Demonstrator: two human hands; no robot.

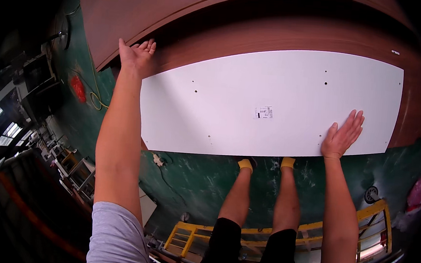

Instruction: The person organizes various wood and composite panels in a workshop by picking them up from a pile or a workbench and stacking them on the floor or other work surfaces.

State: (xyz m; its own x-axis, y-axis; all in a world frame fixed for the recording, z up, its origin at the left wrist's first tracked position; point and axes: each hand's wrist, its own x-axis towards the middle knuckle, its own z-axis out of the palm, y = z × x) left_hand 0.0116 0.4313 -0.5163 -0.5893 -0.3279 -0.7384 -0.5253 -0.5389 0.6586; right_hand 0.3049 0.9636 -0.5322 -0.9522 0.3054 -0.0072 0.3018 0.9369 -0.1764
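A large white panel (271, 101) with small drilled holes and a small printed label lies flat on a stack of brown wood boards (285, 34). My left hand (137, 55) reaches to the panel's far left corner, fingers spread, touching the edge where white meets brown. My right hand (343, 135) lies flat, palm down, on the panel's near right edge. Neither hand holds anything.
My legs and yellow socks (267, 163) stand on the green floor (188, 174) just below the panel. A yellow metal frame (311, 229) sits lower right. A red object (78, 88) and yellow cable lie at left, by machinery and shelving.
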